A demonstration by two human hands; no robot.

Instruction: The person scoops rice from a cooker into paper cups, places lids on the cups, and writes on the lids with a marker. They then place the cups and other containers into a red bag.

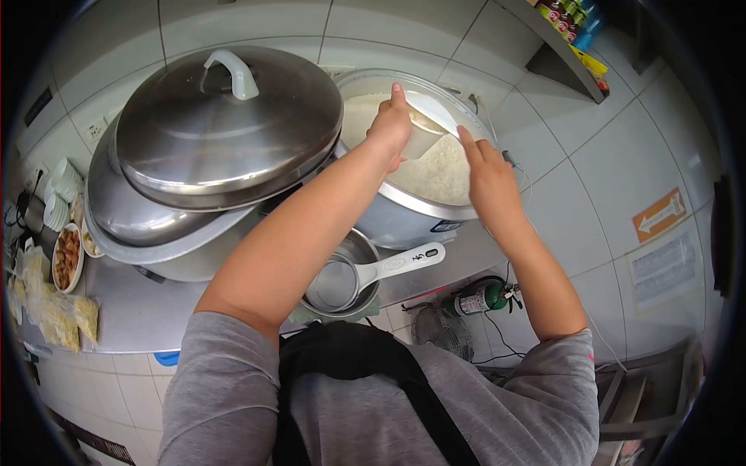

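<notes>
Over a large open rice cooker [404, 221] full of white rice [444, 172], my left hand [391, 126] grips a white bowl [423, 141], thumb up along its near side. Some rice seems to be in the bowl, though its inside is mostly covered. My right hand [494, 177] is closed on the handle of a white rice paddle [432, 109]. The paddle's flat blade lies across the bowl's top. Below my left forearm, a white-handled scoop [400, 264] rests in a metal pot [365, 242].
To the left stands a second cooker [175, 247] with two stacked metal lids [225, 128]. Bagged food [58, 311], a dish of brown food [68, 259] and stacked white cups [66, 182] sit farther left. A shelf [563, 58] juts from the upper right wall; a green cylinder [486, 299] stands below.
</notes>
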